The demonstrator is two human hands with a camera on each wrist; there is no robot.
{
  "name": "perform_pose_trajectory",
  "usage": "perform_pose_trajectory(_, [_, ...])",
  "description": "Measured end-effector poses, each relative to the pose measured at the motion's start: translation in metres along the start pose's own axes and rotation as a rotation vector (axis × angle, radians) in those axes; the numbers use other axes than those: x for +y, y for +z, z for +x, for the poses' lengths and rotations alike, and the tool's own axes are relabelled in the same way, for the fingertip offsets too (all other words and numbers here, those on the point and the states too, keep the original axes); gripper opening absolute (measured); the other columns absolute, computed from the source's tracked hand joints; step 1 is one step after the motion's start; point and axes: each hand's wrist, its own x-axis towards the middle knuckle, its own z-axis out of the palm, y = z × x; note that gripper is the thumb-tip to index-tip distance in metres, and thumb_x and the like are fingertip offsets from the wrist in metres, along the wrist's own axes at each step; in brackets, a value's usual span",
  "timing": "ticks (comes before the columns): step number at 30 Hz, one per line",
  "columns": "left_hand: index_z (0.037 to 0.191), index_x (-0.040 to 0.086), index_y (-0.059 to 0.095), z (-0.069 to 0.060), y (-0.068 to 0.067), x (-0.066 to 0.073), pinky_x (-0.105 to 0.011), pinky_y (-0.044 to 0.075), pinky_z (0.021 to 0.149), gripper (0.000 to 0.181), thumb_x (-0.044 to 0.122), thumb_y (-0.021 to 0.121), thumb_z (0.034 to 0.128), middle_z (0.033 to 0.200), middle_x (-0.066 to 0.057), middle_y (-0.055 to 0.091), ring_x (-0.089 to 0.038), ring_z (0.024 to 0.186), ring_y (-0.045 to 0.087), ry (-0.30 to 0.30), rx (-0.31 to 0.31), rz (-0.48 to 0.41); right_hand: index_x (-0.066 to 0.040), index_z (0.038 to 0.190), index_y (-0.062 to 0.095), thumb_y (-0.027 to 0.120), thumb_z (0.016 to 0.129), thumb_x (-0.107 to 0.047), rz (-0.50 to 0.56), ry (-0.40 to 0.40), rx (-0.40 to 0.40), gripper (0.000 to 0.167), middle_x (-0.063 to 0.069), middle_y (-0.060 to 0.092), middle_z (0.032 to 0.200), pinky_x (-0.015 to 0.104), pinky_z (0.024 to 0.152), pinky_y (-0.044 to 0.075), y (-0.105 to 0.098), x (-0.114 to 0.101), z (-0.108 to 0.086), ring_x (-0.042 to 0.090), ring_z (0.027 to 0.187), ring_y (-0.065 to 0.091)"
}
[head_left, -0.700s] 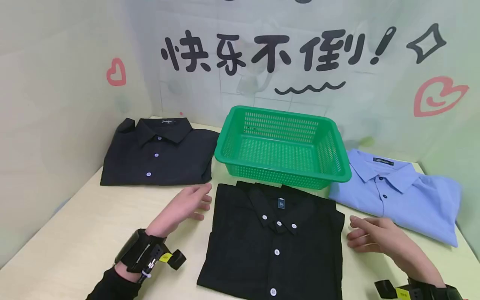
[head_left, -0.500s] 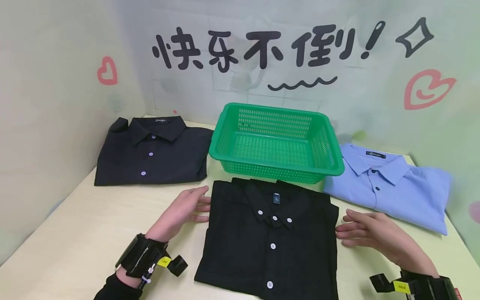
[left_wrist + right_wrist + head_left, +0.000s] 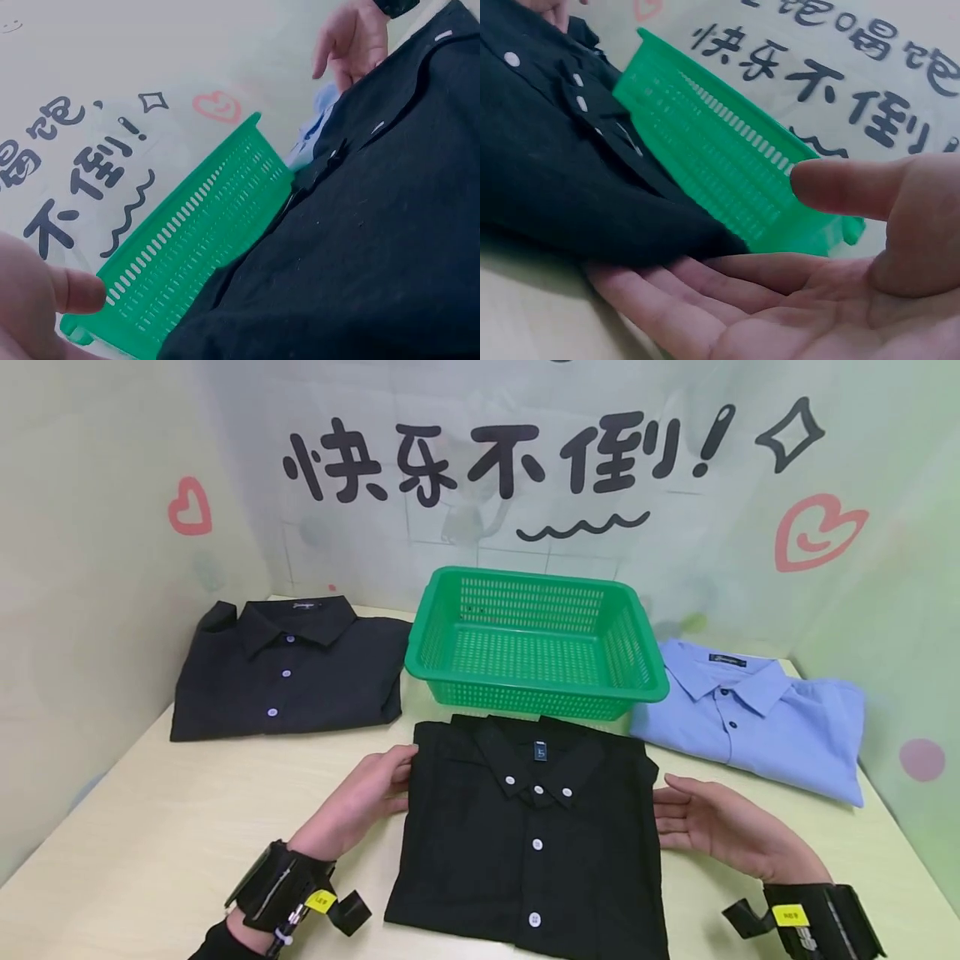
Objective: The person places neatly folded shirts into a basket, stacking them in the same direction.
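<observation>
Head view: the black shirt (image 3: 465, 852) lies folded on the surface (image 3: 187, 852) at the lower center of the frame, collar toward the basket (image 3: 525, 696).

Right hand (image 3: 723, 831): positioned at the shirt's right edge. The fingers (image 3: 660, 309) extend, tips under the cloth; thumb and fingers are apart.

Left hand (image 3: 360, 802): positioned at the shirt's left edge. Its fingertips are hidden at the cloth; in the left wrist view the thumb stands apart from it.

Basket: green, upright, center of the frame. Navy shirt (image 3: 322, 693): folded, middle left. Blue shirt (image 3: 780, 735): folded, middle right, near the basket. Wall (image 3: 225, 410): dark lettering, upper center.
</observation>
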Motion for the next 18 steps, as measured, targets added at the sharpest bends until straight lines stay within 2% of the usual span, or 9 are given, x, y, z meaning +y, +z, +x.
perform_pose_trajectory(5, [0.134,-0.01,0.046,0.001,0.005,-0.004,-0.041,0.043,0.102,0.053,0.034,0.039,0.1049,0.131,-0.021,0.053,-0.029,0.117,0.054,-0.017,-0.027,-0.09,0.006,0.13,0.051,0.015,0.111,-0.022,0.101,-0.007,-0.124,0.049,0.02,0.055,0.129,0.046,0.106,0.038,0.0,0.008,0.008,0.034,0.118,0.054])
perform_pose_trajectory(8, [0.137,-0.009,0.041,0.003,0.01,-0.005,-0.042,0.04,0.104,0.053,0.033,0.039,0.1043,0.134,-0.02,0.047,-0.029,0.119,0.05,-0.038,-0.033,-0.161,-0.003,0.126,0.055,0.014,0.111,-0.022,0.151,-0.013,-0.131,0.048,0.014,0.059,0.123,0.041,0.102,0.043,0.002,0.014,0.012,0.028,0.113,0.057])
perform_pose_trajectory(11, [0.136,-0.007,0.042,0.003,0.015,-0.006,-0.04,0.039,0.103,0.052,0.034,0.041,0.1033,0.132,-0.019,0.047,-0.028,0.118,0.049,-0.048,-0.027,-0.186,-0.007,0.127,0.052,0.019,0.111,-0.022,0.168,-0.014,-0.058,0.04,0.01,0.061,0.121,0.04,0.1,0.045,0.008,0.02,0.016,0.025,0.111,0.06])
perform_pose_trajectory(14, [0.141,-0.002,0.039,0.002,0.018,-0.007,-0.041,0.033,0.106,0.057,0.039,0.043,0.1015,0.137,-0.016,0.045,-0.028,0.124,0.044,-0.054,-0.042,-0.195,-0.007,0.137,0.039,0.029,0.11,-0.023,0.157,0.003,0.057,0.033,0.01,0.06,0.125,0.043,0.101,0.044,0.02,0.023,0.022,0.025,0.114,0.059])
perform_pose_trajectory(17, [0.147,0.003,0.031,-0.002,0.02,-0.006,-0.042,0.025,0.111,0.067,0.048,0.046,0.0992,0.146,-0.011,0.038,-0.025,0.134,0.034,-0.057,-0.067,-0.18,-0.004,0.145,0.022,0.038,0.108,-0.024,0.134,0.034,0.158,0.044,0.012,0.058,0.129,0.046,0.103,0.042,0.034,0.027,0.03,0.028,0.118,0.057])
perform_pose_trajectory(18, [0.147,0.005,0.031,-0.004,0.021,-0.006,-0.043,0.025,0.111,0.068,0.049,0.047,0.0983,0.146,-0.01,0.038,-0.025,0.134,0.035,-0.059,-0.075,-0.192,-0.004,0.146,0.018,0.041,0.108,-0.023,0.127,0.04,0.184,0.048,0.013,0.057,0.129,0.046,0.103,0.042,0.038,0.029,0.032,0.028,0.118,0.056])
